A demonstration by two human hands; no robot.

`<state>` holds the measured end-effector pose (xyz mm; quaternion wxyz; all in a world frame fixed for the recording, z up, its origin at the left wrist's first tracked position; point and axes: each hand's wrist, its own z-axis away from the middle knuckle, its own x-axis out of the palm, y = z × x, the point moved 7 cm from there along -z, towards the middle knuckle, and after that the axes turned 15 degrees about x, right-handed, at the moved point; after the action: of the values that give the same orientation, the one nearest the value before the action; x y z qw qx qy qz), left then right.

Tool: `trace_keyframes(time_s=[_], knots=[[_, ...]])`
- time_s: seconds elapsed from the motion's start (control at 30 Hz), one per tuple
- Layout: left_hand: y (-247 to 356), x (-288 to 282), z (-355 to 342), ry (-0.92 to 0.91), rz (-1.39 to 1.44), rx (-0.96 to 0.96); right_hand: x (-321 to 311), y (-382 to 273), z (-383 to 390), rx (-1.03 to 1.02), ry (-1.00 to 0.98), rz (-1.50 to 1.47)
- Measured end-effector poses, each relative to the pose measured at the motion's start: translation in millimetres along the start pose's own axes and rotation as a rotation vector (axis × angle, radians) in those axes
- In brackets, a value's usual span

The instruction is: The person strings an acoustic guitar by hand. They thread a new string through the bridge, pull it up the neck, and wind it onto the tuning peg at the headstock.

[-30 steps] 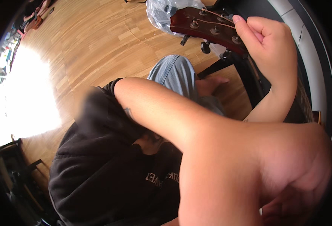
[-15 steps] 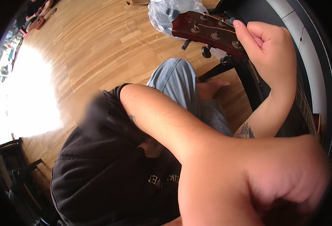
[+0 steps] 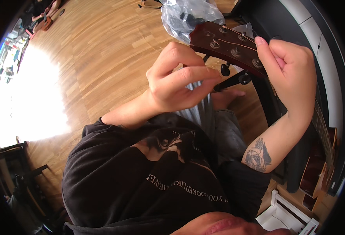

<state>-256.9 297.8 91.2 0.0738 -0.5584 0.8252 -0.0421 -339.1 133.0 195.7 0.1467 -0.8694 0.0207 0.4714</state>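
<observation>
At the upper right, a dark reddish-brown guitar headstock (image 3: 207, 33) carries metal string posts and black tuning pegs (image 3: 244, 78). A pale string (image 3: 239, 34) runs from a post to my right hand (image 3: 292, 64), which is closed with its thumb pressing it against the curled fingers. My left hand (image 3: 176, 78) is beside the pegs, its fingertips brought together in a pinch right by one black peg (image 3: 225, 69). Whatever lies between those tips, if anything, is too small or hidden to see. The fretted neck (image 3: 320, 121) slopes down along the right, behind my right arm.
A crumpled clear plastic bag (image 3: 174, 21) lies on the wooden floor (image 3: 105, 51) beyond the headstock. Brown guitar bodies (image 3: 313, 176) and a white slatted piece of furniture (image 3: 286, 215) are at lower right. A dark chair (image 3: 13, 164) stands left; another person (image 3: 43, 17) sits far off.
My left hand has swung from the near lower right up and across to the tuning pegs. My right hand stays at the string, with headstock and hand slightly shifted in view.
</observation>
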Motion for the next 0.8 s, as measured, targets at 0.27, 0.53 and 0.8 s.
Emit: trace_keyframes(time_s=[0.27,0.53,0.8], knots=[[-21,2,-4,-0.193,-0.042,0.222,-8,4,-2,0.031,-0.008,0.058],[-18,18,-5,-0.129,-0.155,0.119,-12,3,-8,0.017,-0.058,0.021],[-23,17,23,-0.013,0.042,-0.232,-9,6,-6,-0.019,-0.054,0.013]])
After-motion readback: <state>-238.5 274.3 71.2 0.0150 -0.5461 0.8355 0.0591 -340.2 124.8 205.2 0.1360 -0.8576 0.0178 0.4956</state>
